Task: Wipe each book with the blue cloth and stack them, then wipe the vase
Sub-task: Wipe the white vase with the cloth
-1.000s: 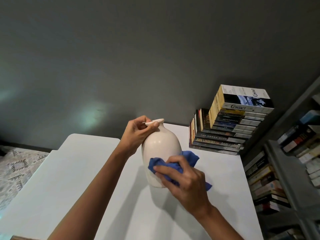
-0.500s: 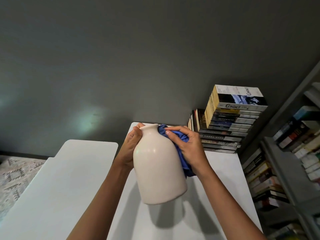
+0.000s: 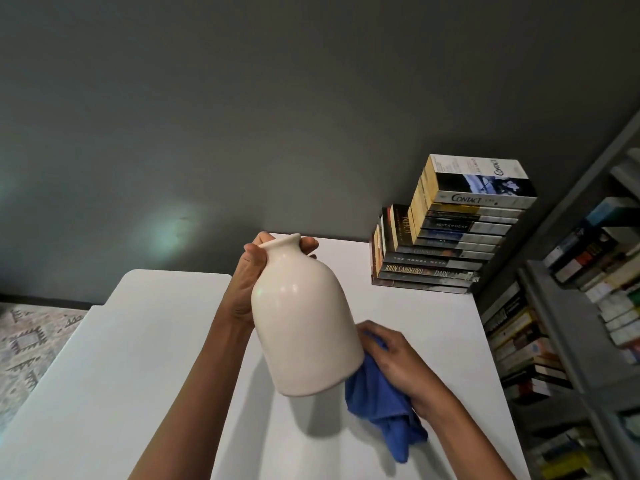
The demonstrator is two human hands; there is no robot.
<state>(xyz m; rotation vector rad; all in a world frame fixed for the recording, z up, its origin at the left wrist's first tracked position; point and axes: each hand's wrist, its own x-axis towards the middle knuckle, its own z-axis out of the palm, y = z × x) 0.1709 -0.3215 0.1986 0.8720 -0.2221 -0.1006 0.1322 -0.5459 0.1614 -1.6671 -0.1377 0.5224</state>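
You hold the cream vase (image 3: 304, 327) clear of the white worktop (image 3: 138, 375), tilted, its mouth leaning toward 11 o'clock and its base toward 5 o'clock, a shadow lying on the surface beneath it. Your left hand (image 3: 247, 282) grips the narrow neck, fingers (image 3: 308, 244) curled round it just under the rim. At 4 o'clock from the vase's middle, your right hand (image 3: 394, 355) presses the blue cloth (image 3: 381, 407) against the lower side of the vase, fingers bent over the bunched fabric, while a loose tail of cloth hangs down toward 5 o'clock. The stack of books (image 3: 450, 244) stands at 2 o'clock from the vase, well apart from it, in the far corner of the worktop against the dark grey wall (image 3: 242, 116); the top cover reads "Contact". A crowded bookshelf (image 3: 571, 341) fills the 3 o'clock edge, and a patterned rug (image 3: 31, 341) shows at 9 o'clock.
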